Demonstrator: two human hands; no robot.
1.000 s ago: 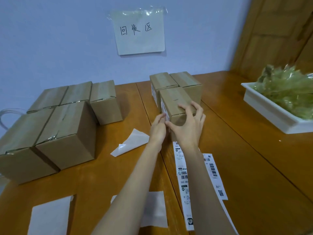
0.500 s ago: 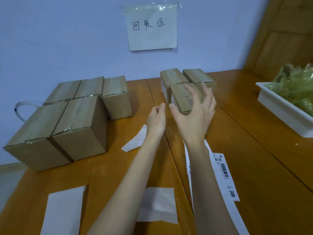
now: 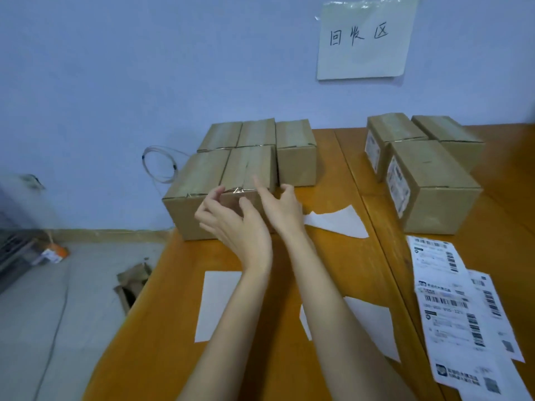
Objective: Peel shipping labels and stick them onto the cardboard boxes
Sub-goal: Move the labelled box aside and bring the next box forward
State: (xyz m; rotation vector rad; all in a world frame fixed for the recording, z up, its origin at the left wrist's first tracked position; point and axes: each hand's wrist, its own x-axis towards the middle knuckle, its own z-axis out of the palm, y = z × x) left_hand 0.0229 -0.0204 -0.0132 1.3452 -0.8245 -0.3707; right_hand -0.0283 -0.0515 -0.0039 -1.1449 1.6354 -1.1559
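My left hand [image 3: 231, 224] and right hand [image 3: 282, 208] were both open, fingers spread and loosely bent, closing in on the front box [image 3: 249, 172] of the unlabelled stack [image 3: 260, 134] at the far left of the bench [image 3: 162, 314]; neither had a real hold on it, though my right fingertips seemed to touch its top and my left fingertips its near face. The risk, as I judged it, was that pulling this box out from between its neighbours would drag the left box [image 3: 199, 175] along, and that one sat at the bench corner, where it could tip to the floor. A loose two-handed grab on smooth taped cardboard could also slip. The labels [image 3: 451, 311] lay well apart from my hands, at the right near edge, overlapping each other, so I might later lift two at once or curl one onto itself. Spent backing sheets [image 3: 217, 302] lay under my arms and could be swept off. The labelled boxes [image 3: 428, 180] stood at the right rear, two showing stickers on their left faces; whether the third [image 3: 445, 131] bore one I could not tell. My hands hid the front box's near face, the label print was too blurred to read, and the lowest label ran off the frame.
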